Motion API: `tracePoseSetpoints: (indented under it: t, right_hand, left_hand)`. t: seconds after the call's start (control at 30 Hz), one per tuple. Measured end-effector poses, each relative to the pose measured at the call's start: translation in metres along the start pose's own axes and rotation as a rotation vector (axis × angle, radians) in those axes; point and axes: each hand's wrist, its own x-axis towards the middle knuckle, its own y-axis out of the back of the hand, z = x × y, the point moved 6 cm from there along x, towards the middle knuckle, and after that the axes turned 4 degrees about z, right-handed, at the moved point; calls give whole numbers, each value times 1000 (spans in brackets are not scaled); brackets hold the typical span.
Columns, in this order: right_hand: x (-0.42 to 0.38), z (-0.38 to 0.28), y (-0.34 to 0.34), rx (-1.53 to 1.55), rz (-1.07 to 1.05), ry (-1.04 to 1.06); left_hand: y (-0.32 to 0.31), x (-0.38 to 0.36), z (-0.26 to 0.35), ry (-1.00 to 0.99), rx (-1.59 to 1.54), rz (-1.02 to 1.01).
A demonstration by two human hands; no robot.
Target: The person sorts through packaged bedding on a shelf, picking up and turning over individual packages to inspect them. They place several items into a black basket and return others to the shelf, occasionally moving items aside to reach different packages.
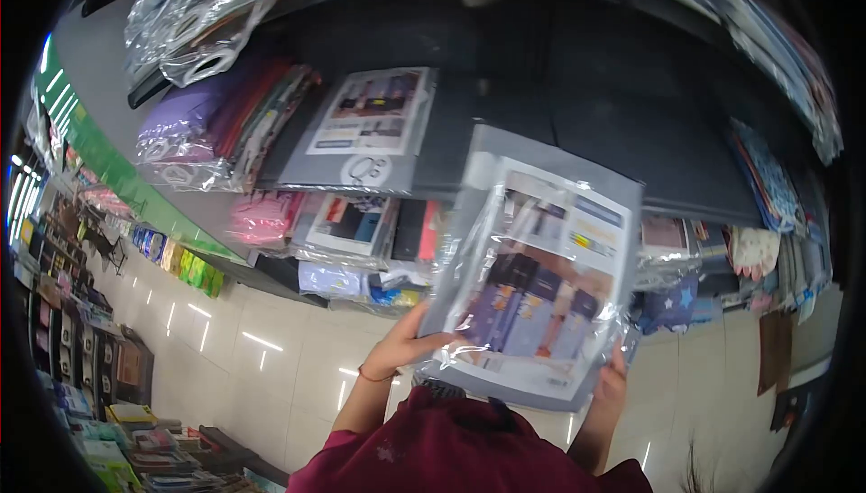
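Between my two hands is a flat grey fabric pack (559, 168) in clear plastic, with a printed picture sheet on its front. The sheet shows what look like curtains, and the pack is tilted in front of the dark shelf. My left hand (401, 344) grips its lower left edge, thumb on the front. My right hand (613, 376) holds the lower right edge, its fingers partly hidden by the pack. A similar grey pack (370, 123) lies on the shelf (586, 114) to the left of the one I hold.
Purple and dark folded packs (194, 123) are stacked at the shelf's left. More wrapped textiles (352, 231) fill the shelf below, and patterned ones (767, 177) stand at the right. Plastic bags (198, 33) hang over the upper left. Tiled floor (271, 349) shows beneath.
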Motion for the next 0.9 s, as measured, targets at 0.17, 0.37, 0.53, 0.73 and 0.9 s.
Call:
tracePoseSetpoints:
  t: [0.17, 0.37, 0.53, 0.73, 0.9]
  right_hand:
    - [61, 63, -97, -410, -269, -222]
    - [147, 104, -212, -410, -228, -324]
    - [208, 114, -274, -619, -79, -63]
    - [247, 86, -315, -1509, 189, 327]
    - [274, 86, -326, -1608, 173, 436]
  left_hand:
    - [118, -24, 48, -191, 122, 355]
    - [230, 18, 122, -217, 398, 492]
    - [318, 75, 135, -262, 1029, 648]
    - [349, 122, 158, -219, 1285, 635]
    - [368, 134, 156, -119, 1273, 622]
